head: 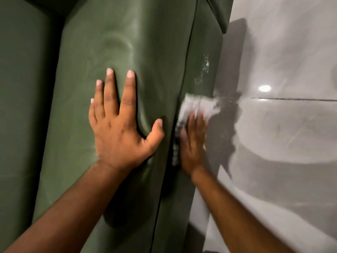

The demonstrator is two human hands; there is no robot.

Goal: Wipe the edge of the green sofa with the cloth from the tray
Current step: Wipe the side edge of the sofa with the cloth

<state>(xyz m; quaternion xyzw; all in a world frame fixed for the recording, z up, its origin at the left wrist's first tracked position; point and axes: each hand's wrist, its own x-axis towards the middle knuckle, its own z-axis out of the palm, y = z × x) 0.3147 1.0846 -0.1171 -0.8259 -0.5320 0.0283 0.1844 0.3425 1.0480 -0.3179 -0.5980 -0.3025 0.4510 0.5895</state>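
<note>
Flattened by the spread left hand (120, 132), the green sofa (145, 42) is wiped mid-task; the cloth (198, 106) is pressed under the right hand (193, 143), white specks (205, 68) left beyond that grip.

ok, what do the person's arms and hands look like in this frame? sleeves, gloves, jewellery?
Both forearms are bare up to the frame edge: no sleeves in view. The left hand wears no glove, ring or watch, and its fingers have short, plain nails. The right hand is motion-blurred; it looks ungloved too, but small details such as rings cannot be made out.
</note>
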